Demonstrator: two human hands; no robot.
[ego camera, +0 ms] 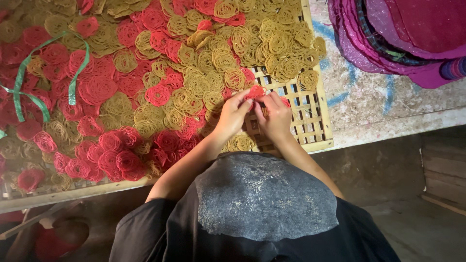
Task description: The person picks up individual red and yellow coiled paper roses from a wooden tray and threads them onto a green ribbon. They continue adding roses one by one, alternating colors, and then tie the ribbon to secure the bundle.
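A woven bamboo lattice tray (310,127) with a pale wooden frame lies flat, seen from straight above, its right corner showing bare slats. It rests on a rough, pale surface (369,97) streaked with faded blue marks. At the upper right sits a stack of round magenta and purple mats (398,39), edges fanned out. Below the surface's edge the ground (388,170) is dark brownish-grey and dim. Wooden planks (444,170) lie at the far right. The light is soft and warm.
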